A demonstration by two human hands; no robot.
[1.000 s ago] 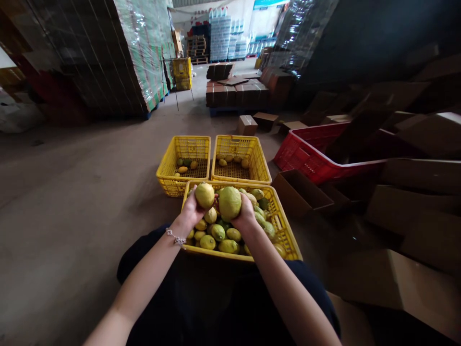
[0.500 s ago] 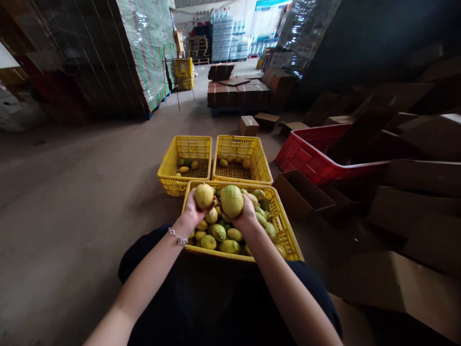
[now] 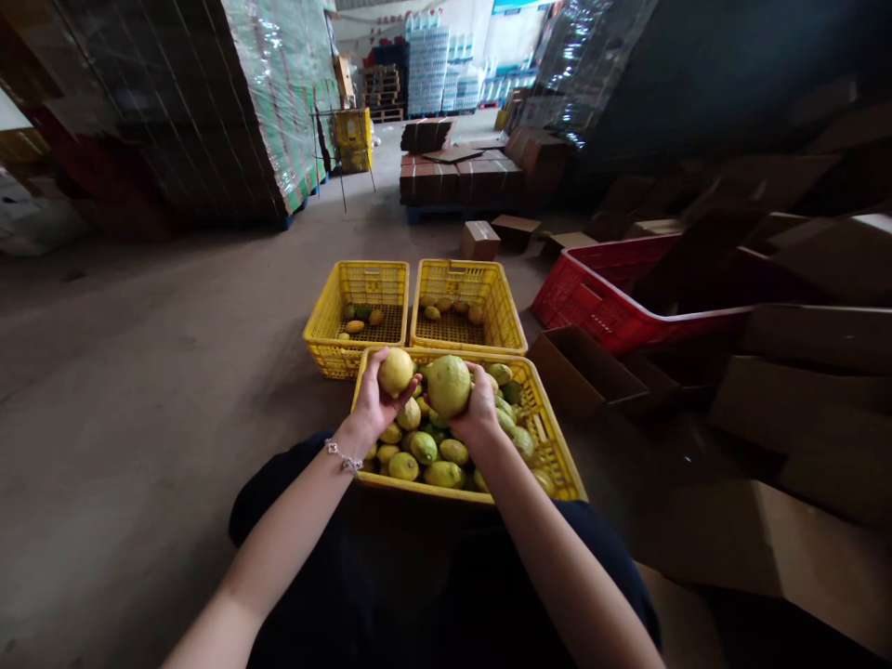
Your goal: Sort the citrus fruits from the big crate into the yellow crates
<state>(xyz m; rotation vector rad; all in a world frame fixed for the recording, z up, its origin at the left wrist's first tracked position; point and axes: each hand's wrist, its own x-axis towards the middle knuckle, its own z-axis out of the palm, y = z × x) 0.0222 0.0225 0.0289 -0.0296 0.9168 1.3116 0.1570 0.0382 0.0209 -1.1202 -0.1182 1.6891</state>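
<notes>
Head cam: left hand (image 3: 373, 401) grips a small lemon (image 3: 396, 372), right hand (image 3: 478, 409) grips a bigger lemon (image 3: 448, 386), both over the full yellow crate (image 3: 557, 465).

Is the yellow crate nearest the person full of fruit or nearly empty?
Fairly full. The near crate holds a heap of lemons hiding its floor, unlike the two far crates.

Both forearms bare, no sleeves in view. Beaded silver bracelet (image 3: 341, 457) on left wrist. Dark clothing (image 3: 418, 585) below, possibly trousers.
</notes>
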